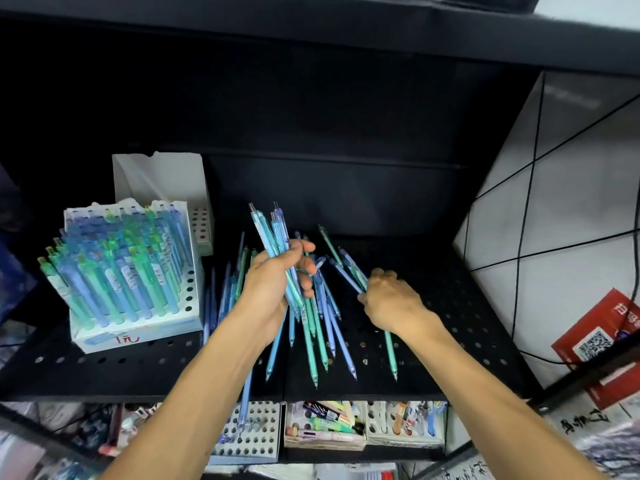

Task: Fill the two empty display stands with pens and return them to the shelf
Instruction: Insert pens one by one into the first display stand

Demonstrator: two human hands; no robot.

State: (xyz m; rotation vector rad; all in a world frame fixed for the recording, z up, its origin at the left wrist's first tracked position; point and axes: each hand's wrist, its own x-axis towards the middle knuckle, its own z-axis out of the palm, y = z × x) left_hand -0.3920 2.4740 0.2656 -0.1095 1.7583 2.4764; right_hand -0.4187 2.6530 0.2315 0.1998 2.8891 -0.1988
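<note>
At nine o'clock on shelf [450, 306]: one stand [138, 271] nearly full; second stand [197, 206] behind, apparently empty; loose pens [318, 327] at centre; left hand [277, 285] gripping a bundle [273, 244]; right hand [391, 299] pinching a pen or two at three o'clock; roughly half done.

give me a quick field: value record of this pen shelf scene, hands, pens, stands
left hand: grips a bunch of blue pens, tips down
right hand: pinches a few pens from the pile
loose pens: scattered on the black perforated shelf
filled stand: mostly full of blue and green pens, left on the shelf
white stand behind: holes in view empty
lower shelf: perforated stand, nearly empty
</note>
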